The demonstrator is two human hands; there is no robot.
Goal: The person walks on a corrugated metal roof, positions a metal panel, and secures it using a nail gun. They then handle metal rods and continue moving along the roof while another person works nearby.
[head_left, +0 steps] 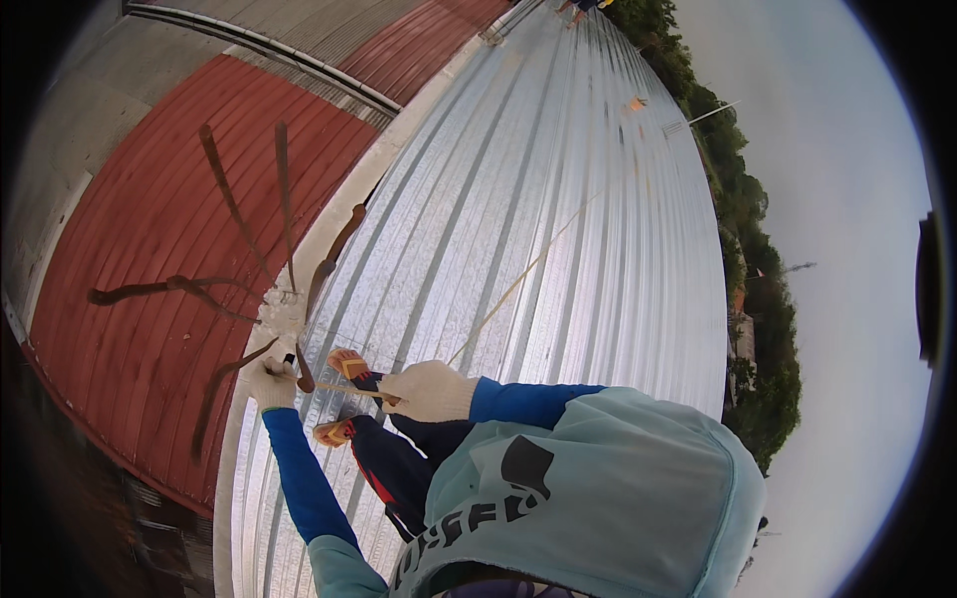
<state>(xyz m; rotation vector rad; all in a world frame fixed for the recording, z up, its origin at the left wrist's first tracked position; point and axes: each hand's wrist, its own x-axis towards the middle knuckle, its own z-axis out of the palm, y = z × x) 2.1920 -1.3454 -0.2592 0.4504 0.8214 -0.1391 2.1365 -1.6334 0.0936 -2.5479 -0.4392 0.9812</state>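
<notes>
My left hand [271,385], in a white knit glove, is closed beside a rough concrete stub [284,311] with several bent, rusty rebars [231,194] sticking out of it. A small black thing [289,359] shows at its fingertips; what the fingers hold is mostly hidden. My right hand [431,390], gloved the same way, is closed around a thin tan rope [349,390]. One stretch of that rope runs across to the left hand, passing by a rebar's lower end. Another stretch trails up the metal roof from the right hand.
Ribbed silver roofing [488,239] lies under my sandalled feet [344,364]. A concrete ledge [394,145] parts it from a lower red roof [130,329]. Trees [763,349] line the right edge. Another person [581,8] is at the far end, near an orange thing [636,104].
</notes>
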